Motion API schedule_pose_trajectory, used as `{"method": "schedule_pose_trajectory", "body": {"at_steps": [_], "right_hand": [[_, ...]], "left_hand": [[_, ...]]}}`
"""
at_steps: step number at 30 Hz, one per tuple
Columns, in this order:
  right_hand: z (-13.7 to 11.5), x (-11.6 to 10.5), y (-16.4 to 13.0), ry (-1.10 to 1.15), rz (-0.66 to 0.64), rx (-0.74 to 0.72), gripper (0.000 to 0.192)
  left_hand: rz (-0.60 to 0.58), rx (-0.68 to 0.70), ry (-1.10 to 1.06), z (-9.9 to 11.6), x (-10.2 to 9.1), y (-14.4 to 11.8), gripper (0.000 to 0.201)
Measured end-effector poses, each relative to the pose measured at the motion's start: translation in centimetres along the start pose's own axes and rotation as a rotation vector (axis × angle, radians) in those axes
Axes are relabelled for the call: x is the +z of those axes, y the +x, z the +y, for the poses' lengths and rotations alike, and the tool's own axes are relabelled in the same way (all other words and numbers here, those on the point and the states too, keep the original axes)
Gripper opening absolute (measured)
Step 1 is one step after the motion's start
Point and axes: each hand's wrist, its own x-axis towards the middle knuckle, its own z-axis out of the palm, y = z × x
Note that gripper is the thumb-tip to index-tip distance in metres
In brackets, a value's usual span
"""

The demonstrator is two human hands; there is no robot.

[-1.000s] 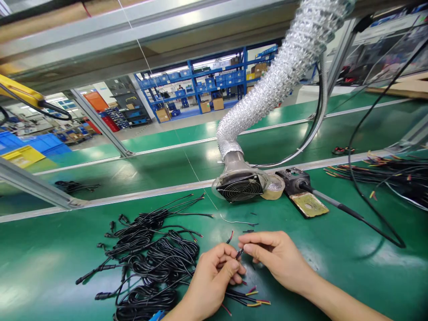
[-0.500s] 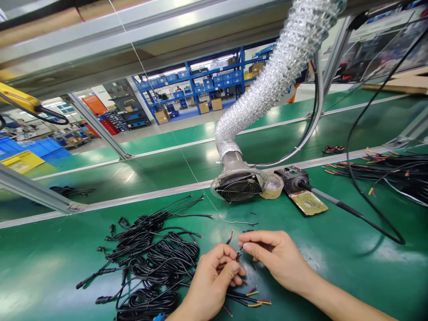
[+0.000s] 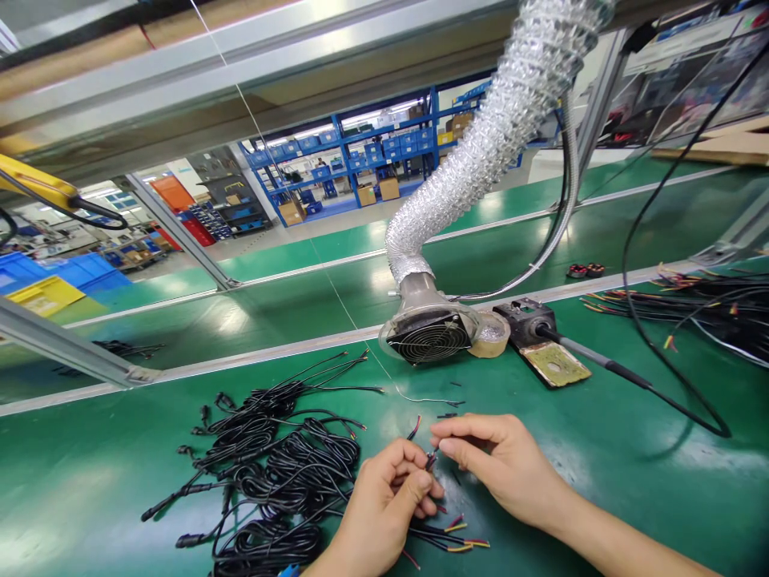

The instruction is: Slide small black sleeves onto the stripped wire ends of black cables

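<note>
black cable (image 3: 431, 461) is clamped in the left grip (image 3: 390, 501), its end poking out just beside the right grip (image 3: 496, 461), nearly closed at the tips; from here i can't tell whether that one holds anything. coiled cables (image 3: 294, 473) lie left of both, on the desk (image 3: 72, 465).

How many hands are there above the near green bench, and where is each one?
2. The left hand holds a cable, right of the black cable pile; the right hand is beside it, fingertips close together. No others seem hidden.
</note>
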Motion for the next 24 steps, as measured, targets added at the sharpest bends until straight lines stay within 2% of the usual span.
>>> {"method": "schedule_pose_trajectory", "body": {"at_steps": [8, 20, 22, 24], "right_hand": [[-0.4, -0.4, 0.1, -0.070, 0.007, -0.034, 0.018], [-0.7, -0.8, -0.3, -0.305, -0.010, -0.244, 0.022], [-0.9, -1.0, -0.2, -0.319, -0.021, -0.244, 0.022], [-1.0, -1.1, -0.1, -0.269, -0.034, -0.166, 0.020]], "left_hand": [[0.003, -0.002, 0.002, 0.0, -0.1, 0.1, 0.040], [-0.001, 0.005, 0.052, 0.0, 0.0, -0.1, 0.037], [-0.005, 0.010, 0.081, 0.0, 0.0, -0.1, 0.037], [-0.015, 0.016, 0.112, 0.1, 0.0, -0.3, 0.037]]}}
